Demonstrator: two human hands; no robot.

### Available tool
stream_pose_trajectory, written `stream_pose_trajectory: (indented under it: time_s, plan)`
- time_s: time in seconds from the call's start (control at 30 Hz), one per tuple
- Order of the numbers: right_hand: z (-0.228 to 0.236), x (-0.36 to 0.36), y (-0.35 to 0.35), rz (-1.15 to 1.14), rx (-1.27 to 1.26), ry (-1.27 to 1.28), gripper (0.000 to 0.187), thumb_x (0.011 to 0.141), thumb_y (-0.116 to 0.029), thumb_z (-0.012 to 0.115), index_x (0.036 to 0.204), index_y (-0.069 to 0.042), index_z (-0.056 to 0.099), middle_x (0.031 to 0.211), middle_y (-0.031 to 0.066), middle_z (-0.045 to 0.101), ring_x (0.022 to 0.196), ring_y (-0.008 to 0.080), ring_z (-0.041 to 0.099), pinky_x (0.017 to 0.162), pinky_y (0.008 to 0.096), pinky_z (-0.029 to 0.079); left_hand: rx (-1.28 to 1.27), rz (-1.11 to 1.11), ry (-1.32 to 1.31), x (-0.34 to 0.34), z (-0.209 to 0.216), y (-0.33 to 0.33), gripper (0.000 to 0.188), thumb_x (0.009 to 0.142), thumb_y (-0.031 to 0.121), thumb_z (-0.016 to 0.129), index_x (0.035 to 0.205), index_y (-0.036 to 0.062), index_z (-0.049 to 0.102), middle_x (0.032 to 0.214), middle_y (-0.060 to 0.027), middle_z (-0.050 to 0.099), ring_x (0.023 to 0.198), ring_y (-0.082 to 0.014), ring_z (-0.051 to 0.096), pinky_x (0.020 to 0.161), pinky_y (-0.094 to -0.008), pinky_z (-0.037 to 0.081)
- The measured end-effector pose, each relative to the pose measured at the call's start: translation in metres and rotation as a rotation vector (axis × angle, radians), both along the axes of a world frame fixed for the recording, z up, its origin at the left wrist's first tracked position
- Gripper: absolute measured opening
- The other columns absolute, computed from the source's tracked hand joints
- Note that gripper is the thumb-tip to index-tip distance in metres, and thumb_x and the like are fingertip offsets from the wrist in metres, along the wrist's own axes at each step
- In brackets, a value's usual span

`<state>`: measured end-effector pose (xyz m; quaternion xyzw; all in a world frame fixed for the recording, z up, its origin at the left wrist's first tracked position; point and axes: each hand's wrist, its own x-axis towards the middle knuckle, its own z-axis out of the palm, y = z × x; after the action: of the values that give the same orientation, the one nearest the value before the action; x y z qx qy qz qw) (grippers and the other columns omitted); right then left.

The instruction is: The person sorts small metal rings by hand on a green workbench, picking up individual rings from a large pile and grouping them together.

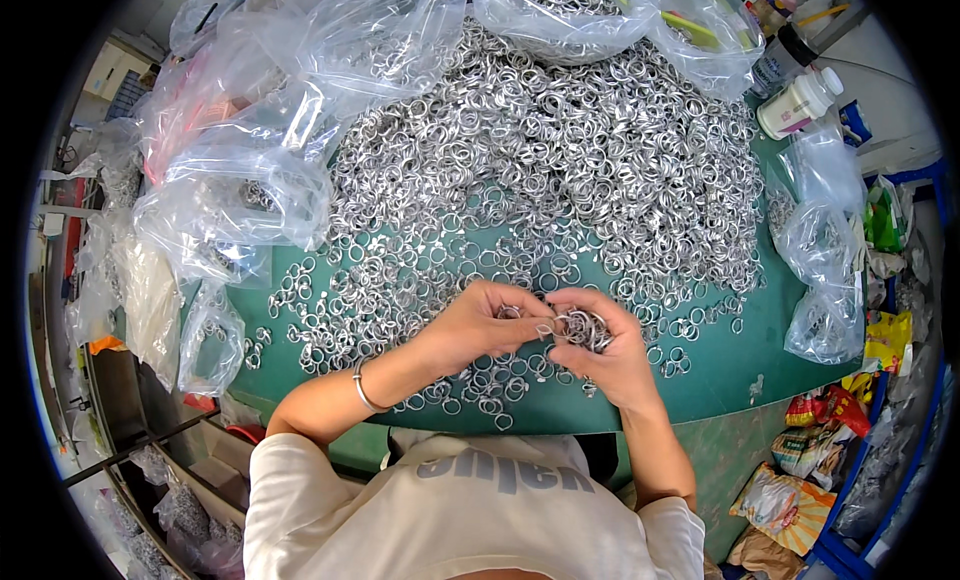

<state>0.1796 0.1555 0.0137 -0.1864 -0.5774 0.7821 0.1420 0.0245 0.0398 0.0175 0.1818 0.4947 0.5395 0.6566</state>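
A large heap of silver metal rings covers the green table, thinning to loose rings toward the near edge. Above these scattered pieces my two hands meet. My left hand, with a bangle on its wrist, is closed with fingertips pinched, and a few rings show inside its curl. In my right hand a cluster of rings is gathered between the thumb and curled fingers. The fingertips of both hands come together at a single ring; which hand grips it is hard to tell.
Clear plastic bags, some with rings inside, crowd the table's left and far sides. More bags lie along the right edge, below a white bottle. Blue shelving with colourful packets stands right; boxes sit low at left.
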Motion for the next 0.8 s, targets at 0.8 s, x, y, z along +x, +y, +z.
stream_pose_trajectory:
  time_s: [0.8]
  plan:
    - [-0.017, 0.03, 0.029, -0.223, -0.67, 0.17, 0.01, 0.091, -0.013, 0.056, 0.099, -0.007, 0.056, 0.085, 0.0086, 0.052, 0.056, 0.0131, 0.048, 0.04, 0.0228, 0.038, 0.352, -0.281, 1.446, 0.029, -0.018, 0.013, 0.022, 0.081, 0.024, 0.068, 0.093, 0.0054, 0.064, 0.068, -0.0071, 0.061, 0.062, -0.0242, 0.062, 0.052, -0.0358, 0.048]
